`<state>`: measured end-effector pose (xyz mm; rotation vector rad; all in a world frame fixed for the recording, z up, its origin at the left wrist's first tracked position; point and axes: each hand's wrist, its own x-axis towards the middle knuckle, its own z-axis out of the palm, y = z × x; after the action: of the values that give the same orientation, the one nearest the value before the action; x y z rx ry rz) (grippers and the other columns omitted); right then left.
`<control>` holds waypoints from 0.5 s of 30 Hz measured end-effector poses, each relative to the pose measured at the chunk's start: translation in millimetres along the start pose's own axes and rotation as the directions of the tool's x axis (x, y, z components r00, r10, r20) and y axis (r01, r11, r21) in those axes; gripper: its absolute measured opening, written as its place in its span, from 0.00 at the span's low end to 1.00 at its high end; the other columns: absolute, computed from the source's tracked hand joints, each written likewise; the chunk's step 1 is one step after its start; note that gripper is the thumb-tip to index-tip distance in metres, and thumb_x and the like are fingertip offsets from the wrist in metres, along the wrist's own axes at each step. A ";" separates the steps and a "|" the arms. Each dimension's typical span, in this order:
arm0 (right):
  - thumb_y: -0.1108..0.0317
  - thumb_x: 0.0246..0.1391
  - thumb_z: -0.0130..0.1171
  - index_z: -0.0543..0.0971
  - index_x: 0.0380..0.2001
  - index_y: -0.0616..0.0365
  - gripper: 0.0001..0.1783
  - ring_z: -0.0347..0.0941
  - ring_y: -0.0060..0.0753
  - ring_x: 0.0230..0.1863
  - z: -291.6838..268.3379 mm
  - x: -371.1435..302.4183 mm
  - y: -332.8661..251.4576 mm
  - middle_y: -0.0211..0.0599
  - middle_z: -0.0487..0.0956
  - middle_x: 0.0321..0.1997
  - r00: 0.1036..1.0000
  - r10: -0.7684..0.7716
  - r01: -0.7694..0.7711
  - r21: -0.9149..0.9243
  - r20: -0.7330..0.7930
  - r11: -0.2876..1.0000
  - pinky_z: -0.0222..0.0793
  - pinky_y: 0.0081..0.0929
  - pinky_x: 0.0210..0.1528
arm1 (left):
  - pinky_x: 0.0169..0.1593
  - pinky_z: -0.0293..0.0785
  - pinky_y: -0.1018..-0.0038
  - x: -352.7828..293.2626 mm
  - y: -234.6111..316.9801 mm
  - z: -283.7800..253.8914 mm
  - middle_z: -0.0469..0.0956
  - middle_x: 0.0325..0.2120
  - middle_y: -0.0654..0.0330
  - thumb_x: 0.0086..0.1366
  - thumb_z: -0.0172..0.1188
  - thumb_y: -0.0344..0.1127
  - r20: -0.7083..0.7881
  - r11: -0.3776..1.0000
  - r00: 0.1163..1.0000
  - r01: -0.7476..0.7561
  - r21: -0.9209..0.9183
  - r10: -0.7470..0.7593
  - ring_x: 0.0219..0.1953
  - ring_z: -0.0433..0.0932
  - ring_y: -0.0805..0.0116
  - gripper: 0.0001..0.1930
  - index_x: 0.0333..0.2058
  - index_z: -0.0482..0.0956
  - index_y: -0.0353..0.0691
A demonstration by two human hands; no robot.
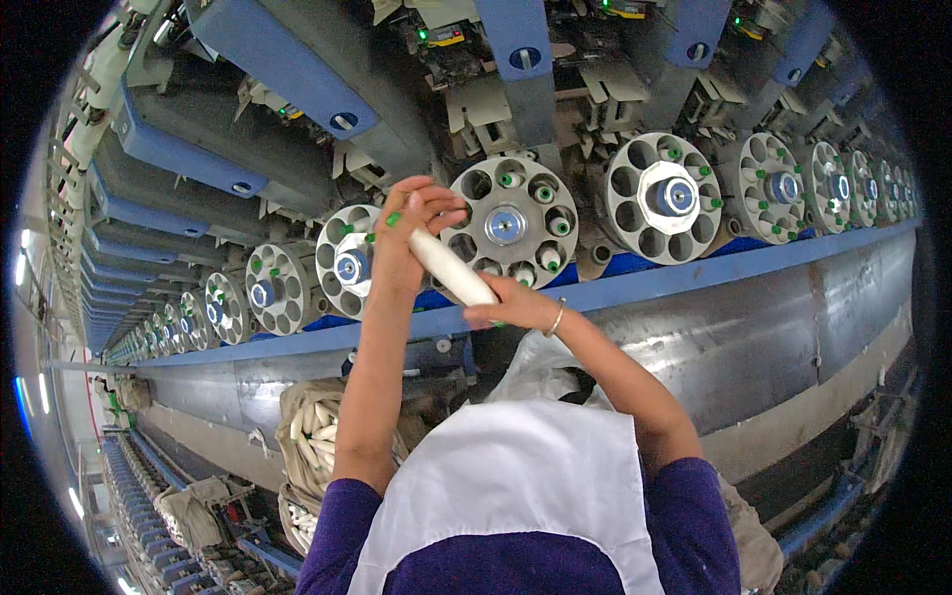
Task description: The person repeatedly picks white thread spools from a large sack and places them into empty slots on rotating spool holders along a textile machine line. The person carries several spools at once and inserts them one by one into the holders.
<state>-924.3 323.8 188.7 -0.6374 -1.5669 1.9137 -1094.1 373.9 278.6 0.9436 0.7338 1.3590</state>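
A white yarn bobbin (451,266) slants between my two hands in front of a round magazine (504,226). My right hand (516,303) grips its lower end. My left hand (409,220) is closed around its upper end, where a green tip shows, with some fingers bent towards the magazine. Several of this magazine's round pockets hold bobbins with green tube tops, and others are dark inside. A blue hub sits at its centre.
More round magazines (662,198) stand in a long row on both sides, below blue machine arms (516,40). A blue rail (714,273) runs under them. Near my left forearm is a cloth sack (297,397) with white bobbins inside.
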 end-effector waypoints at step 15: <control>0.60 0.63 0.47 0.72 0.29 0.54 0.12 0.68 0.20 0.30 -29.6 -23.4 0.6 0.28 0.71 0.28 0.856 -0.043 0.412 0.630 -0.515 0.659 0.67 0.21 0.39 | 0.46 0.78 0.67 -8.3 -12.5 -53.3 0.74 0.35 0.53 0.64 0.56 0.35 -0.406 0.967 0.913 -0.142 -0.209 0.046 0.39 0.76 0.60 0.13 0.44 0.68 0.36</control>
<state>-887.3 328.4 182.3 -0.4424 -0.4637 1.7957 -1135.9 373.0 242.3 0.5213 0.8161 1.7103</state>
